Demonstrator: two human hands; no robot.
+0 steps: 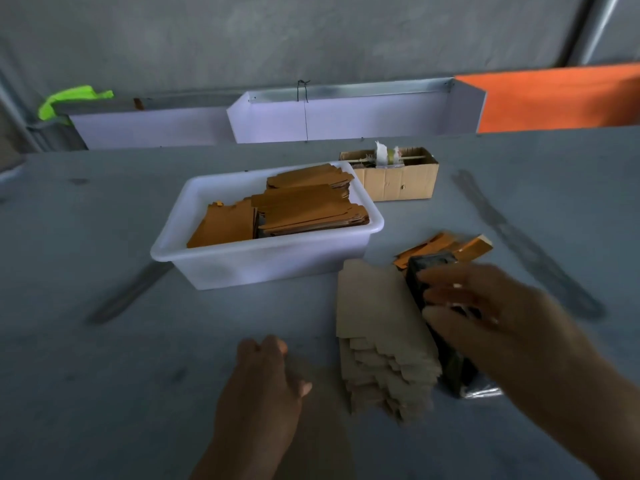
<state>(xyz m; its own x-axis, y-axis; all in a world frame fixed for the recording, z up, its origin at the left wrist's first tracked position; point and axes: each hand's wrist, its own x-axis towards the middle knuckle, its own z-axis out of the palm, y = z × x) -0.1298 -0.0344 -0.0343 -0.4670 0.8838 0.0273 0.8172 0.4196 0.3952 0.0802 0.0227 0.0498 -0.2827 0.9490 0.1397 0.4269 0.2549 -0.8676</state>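
From the head camera, the person stands at a grey table point(104, 375). The work in hand is the dark block point(431, 268), which lies on the table just right of a fanned stack of plain brown card blanks point(377, 327), touching or nearly touching its edge. A bit of clear wrapper point(485, 391) shows at the block's near end.

The right hand point(485, 317) is over the middle of the block. Its fingers point(446, 292) are bent down onto it and set slightly apart, but the blur hides whether the thumb closes underneath. The left hand point(263, 386) rests on the table left of the stack, its fingers loosely curled and close together, holding nothing I can make out.

I'd say this is the take-hold step, with the block about to be lifted. The next move needs a firm wrap round the block's long sides and a straight lift, so that the card stack beside it isn't knocked askew.

Behind them are a white tub point(242, 268) of orange-brown blanks point(304, 209), a small cardboard box point(398, 185) and some loose orange pieces point(474, 247).
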